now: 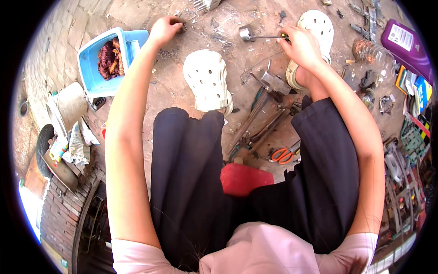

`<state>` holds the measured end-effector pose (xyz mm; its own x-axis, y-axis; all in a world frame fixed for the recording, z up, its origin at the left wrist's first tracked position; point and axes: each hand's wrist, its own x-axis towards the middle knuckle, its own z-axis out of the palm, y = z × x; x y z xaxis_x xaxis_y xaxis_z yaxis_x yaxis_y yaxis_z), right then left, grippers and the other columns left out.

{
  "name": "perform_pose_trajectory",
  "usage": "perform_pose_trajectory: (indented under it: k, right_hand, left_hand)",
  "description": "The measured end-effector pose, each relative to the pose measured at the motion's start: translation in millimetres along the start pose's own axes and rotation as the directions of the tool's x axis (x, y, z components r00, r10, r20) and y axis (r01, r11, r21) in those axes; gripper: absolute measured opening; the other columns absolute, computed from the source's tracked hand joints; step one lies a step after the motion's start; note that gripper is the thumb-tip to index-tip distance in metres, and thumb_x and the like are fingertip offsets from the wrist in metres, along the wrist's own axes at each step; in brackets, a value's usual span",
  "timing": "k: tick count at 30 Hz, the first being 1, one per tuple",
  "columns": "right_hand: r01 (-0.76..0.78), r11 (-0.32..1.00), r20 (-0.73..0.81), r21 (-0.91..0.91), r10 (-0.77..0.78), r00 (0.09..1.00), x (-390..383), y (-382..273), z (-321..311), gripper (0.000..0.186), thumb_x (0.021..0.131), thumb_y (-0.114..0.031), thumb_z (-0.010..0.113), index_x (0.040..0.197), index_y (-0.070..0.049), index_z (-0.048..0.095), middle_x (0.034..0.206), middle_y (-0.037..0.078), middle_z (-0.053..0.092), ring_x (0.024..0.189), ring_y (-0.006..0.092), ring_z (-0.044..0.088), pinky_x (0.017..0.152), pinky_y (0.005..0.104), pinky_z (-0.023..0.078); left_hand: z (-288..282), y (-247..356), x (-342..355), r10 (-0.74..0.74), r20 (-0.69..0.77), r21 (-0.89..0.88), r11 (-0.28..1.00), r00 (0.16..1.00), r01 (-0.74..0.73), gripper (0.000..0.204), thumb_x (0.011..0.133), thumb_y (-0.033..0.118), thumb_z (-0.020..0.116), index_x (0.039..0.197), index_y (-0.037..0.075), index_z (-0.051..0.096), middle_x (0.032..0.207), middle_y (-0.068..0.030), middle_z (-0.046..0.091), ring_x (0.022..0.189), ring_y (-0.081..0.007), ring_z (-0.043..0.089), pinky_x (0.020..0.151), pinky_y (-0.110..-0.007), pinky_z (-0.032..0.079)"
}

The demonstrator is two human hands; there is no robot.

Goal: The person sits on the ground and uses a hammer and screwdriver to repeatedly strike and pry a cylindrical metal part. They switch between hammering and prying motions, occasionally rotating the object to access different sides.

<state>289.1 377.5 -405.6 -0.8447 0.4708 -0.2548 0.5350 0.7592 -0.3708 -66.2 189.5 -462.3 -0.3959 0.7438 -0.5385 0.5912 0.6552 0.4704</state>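
My left hand (165,31) is low over the dusty ground at the top, fingers curled at a small dark piece that I cannot make out. My right hand (299,48) grips a screwdriver (284,37) with a black and yellow handle. Its shaft points left to a short silver metal cylinder (246,34) and appears to touch it. The hand is in front of my right white clog (315,20). My left white clog (204,77) stands between my hands. Below it to the right lie a hammer (275,83), several long tools and orange-handled pliers (283,155).
A blue tub (86,66) with dark red material, a grey bucket (68,105) and a tyre (43,146) are at left. A purple container (408,43), plastic bottle (372,54), books and metal scrap crowd the right. A red seat (244,180) is under me.
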Motion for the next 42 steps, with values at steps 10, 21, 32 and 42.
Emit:
perform_pose_trajectory:
  k: [10,21,32,42]
  right_hand:
    - [0.055,0.998,0.084,0.044,-0.059,0.995,0.1,-11.8,5.6,0.022,0.084,-0.025,0.062,0.094,-0.006,0.068,0.088,0.010,0.068,0.095,0.0291,0.062,0.084,0.0435,0.046]
    - [0.045,0.997,0.115,0.060,-0.051,0.992,3.0,-5.4,9.4,0.027,0.083,-0.027,0.063,0.098,-0.006,0.069,0.087,0.012,0.068,0.090,0.0319,0.064,0.081,0.0440,0.048]
    - [-0.125,0.962,0.280,0.243,0.053,0.959,5.8,2.0,24.7,0.034,0.084,-0.032,0.063,0.105,-0.005,0.066,0.098,0.017,0.067,0.095,0.0339,0.063,0.082,0.0437,0.049]
    - [-0.031,0.965,0.236,0.259,-0.032,0.971,4.1,4.9,30.8,0.031,0.086,-0.027,0.060,0.108,-0.005,0.064,0.100,0.017,0.066,0.097,0.0346,0.062,0.083,0.0436,0.048]
  left_hand:
    - [61.4,64.8,-14.9,0.401,0.318,-0.037,0.911,0.859,-0.411,0.032,0.076,0.019,0.073,0.107,0.011,0.069,0.092,-0.0070,0.069,0.081,-0.0201,0.065,0.077,-0.032,0.052]
    - [68.3,75.5,-4.6,0.390,0.471,0.137,0.854,0.791,-0.502,0.027,0.070,0.024,0.077,0.093,0.015,0.067,0.080,-0.0071,0.067,0.076,-0.0251,0.065,0.068,-0.039,0.051]
    - [67.8,76.7,-5.6,0.438,0.420,0.185,0.816,0.795,-0.548,0.020,0.072,0.018,0.068,0.091,0.014,0.063,0.079,-0.0082,0.066,0.077,-0.0300,0.064,0.068,-0.041,0.051]
    - [58.8,58.9,-12.4,0.518,0.051,0.110,0.847,0.854,-0.520,0.021,0.075,0.016,0.072,0.091,0.007,0.062,0.080,-0.0105,0.060,0.076,-0.0279,0.061,0.068,-0.037,0.048]
